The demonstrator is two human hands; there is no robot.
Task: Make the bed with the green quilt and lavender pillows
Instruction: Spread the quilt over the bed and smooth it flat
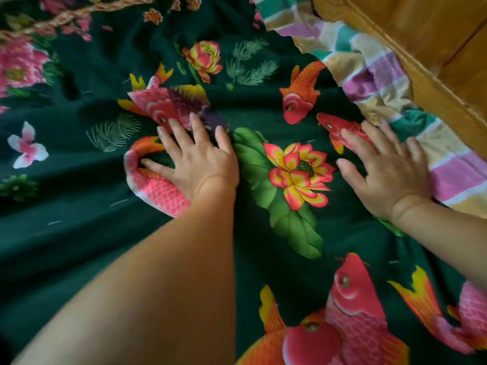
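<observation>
Here, dark green quilt printed with red koi fish and lotus flowers [263,101] spread rumpled across bed, filling most of view. Left hand [195,159] flat on quilt, fingers [196,127] spread wide, holding nothing. Right hand [387,167] likewise flat, fingers splayed, near quilt edge. Pastel striped sheet [374,75] beneath, beside orange wooden bed frame [434,48]. Pillows not in view; frame cut off; edges blurred.

Green quilt [79,246] ran off frame left & bottom; striped sheet [374,75] cut off at top/right edges; no pillows visible.
</observation>
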